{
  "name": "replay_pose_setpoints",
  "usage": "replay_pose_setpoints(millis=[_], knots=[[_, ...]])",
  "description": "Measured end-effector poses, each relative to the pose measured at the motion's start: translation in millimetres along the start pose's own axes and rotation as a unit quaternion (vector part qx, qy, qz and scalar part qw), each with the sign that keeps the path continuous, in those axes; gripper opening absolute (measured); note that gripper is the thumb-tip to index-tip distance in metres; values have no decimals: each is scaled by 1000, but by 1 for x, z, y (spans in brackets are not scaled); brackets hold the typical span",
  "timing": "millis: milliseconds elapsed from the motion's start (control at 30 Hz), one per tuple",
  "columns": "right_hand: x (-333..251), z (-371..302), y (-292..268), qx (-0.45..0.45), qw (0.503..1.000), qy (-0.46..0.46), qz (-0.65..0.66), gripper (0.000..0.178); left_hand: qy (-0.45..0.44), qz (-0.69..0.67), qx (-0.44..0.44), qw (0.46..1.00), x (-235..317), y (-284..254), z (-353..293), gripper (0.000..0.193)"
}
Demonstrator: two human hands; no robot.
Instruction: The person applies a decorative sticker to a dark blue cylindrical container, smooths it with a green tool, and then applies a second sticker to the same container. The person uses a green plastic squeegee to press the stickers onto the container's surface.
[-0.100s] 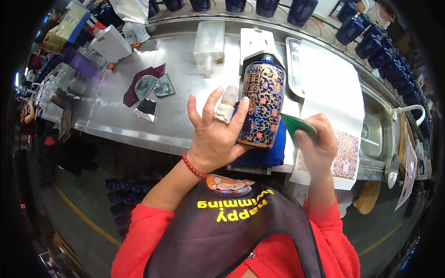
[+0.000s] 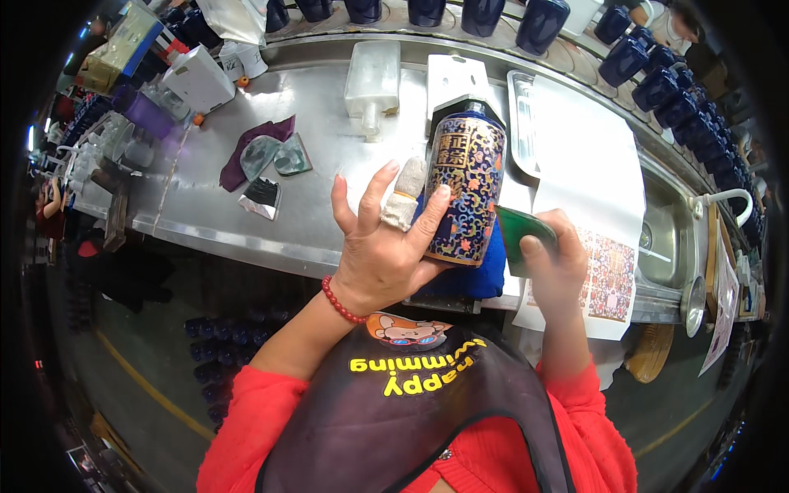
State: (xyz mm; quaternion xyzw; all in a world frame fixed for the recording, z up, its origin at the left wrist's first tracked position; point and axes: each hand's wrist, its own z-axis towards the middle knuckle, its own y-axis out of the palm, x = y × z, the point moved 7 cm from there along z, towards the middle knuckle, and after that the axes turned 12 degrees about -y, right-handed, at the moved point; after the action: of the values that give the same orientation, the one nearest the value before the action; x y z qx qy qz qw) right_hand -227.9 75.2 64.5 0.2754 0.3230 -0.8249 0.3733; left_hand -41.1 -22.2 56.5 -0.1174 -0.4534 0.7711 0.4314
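A dark blue bottle (image 2: 465, 197) with a gold and multicoloured floral pattern lies tilted, its neck pointing away from me, on a folded blue cloth (image 2: 472, 282). My left hand (image 2: 386, 246) steadies it, thumb at the base and index finger pressed on its side. The other fingers are spread off it, one wrapped in a whitish finger cover (image 2: 404, 197). In my right hand (image 2: 559, 259) a flat green scraper (image 2: 516, 233) is pinched between thumb and fingers. Its edge is close beside the bottle's right side; whether they touch, I cannot tell.
Printed pattern sheets (image 2: 610, 275) and white paper (image 2: 588, 156) lie right, before a sink (image 2: 666, 222). A metal tray (image 2: 523, 123), a white holder (image 2: 454, 78) and a clear bottle (image 2: 372, 78) stand behind. Purple cloth (image 2: 246, 152) lies left. Blue bottles (image 2: 542, 25) line the back.
The bottle has turned slightly, bringing more of its gold panel into view. My right hand and the scraper have shifted a little to the left.
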Motion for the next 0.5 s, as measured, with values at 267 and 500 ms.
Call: replay_pose_setpoints(millis=[267,500], knots=[[3,-6,6,-41,997,-23,-68,47,-36,-149,-104,983,-30,25,0,118],[-10,-14,38,-198,953,-127,-189,93,42,-237,-166,956,-30,29,18,133]])
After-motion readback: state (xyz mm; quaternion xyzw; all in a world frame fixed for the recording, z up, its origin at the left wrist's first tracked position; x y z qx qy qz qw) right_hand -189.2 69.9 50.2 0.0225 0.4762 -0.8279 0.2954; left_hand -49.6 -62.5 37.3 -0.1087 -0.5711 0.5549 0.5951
